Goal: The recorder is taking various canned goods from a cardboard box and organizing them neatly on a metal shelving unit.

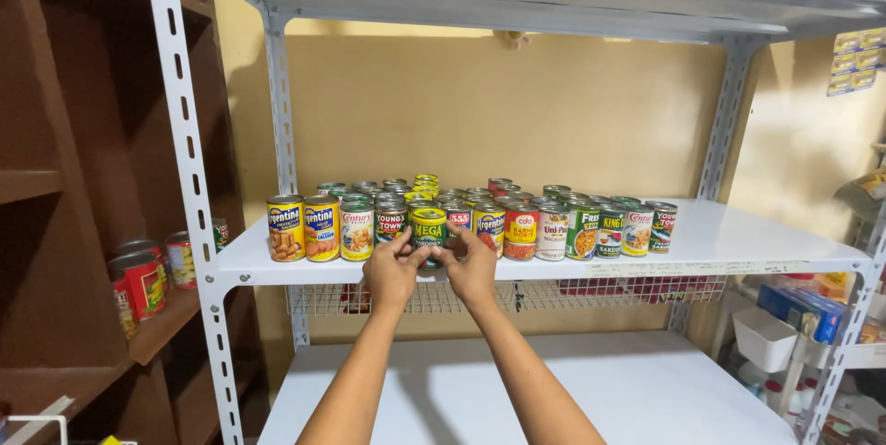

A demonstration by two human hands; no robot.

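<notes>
rear cans (426,180) hidden, forearms cut off below

A row of tins (554,223) stands along the front of a white metal shelf (738,242), with more tins behind it. A brown wooden shelf unit (55,177) at the left holds red tins (140,281). A white tub (764,339) sits low at the right.
</notes>
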